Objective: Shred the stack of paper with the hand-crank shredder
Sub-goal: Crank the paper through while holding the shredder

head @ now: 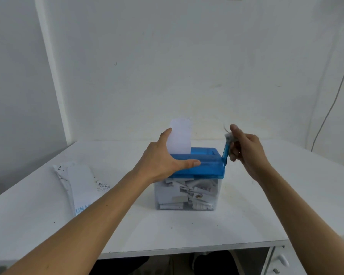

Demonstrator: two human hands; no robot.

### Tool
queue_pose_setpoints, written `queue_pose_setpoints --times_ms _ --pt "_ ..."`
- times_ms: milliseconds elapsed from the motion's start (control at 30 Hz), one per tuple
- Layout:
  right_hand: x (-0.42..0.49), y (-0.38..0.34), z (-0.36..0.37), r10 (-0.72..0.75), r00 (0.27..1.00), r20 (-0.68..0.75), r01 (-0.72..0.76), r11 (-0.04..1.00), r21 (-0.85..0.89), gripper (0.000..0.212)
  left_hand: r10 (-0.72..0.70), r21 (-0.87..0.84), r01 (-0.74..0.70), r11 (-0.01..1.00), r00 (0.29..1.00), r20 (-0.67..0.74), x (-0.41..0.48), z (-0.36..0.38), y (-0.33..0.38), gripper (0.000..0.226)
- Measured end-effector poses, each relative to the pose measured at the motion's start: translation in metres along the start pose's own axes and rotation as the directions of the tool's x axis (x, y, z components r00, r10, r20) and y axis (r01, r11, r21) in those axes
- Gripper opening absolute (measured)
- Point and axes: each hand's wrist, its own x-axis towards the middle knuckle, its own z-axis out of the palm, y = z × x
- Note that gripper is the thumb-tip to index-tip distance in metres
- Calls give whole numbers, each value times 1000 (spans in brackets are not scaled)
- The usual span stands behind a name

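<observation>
One sheet [180, 135] stands in the shredder [210, 161] beside the flat left hand [163, 159] atop it. The right hand [246, 147] grips its crank [226, 149]; the paper stack [82, 183] lies left.

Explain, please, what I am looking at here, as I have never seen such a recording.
This single picture comes from a camera worn on a person's head, looking down at their bare hands. On the white table stands a blue hand-cranked shredder on a clear bin of paper strips. A white sheet stands upright in its slot. The left hand rests on the shredder beside the sheet. The right hand grips the crank. A paper stack lies to the left.
</observation>
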Motion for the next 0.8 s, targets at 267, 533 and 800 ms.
queue_pose_setpoints --times_ms 267,533,800 --pt "31 39 13 137 980 -146 -164 968 -191 28 -2 -27 2 1000 1000 -9 1 0 -2 147" --pt "-25 76 7 225 966 -126 -257 800 -543 41 -62 -95 61 994 998 -3 1 0 -5 150" --pt "-65 45 -4 187 981 -43 -176 792 -585 61 -89 -82 90 993 996 12 2 -1 -5 140"
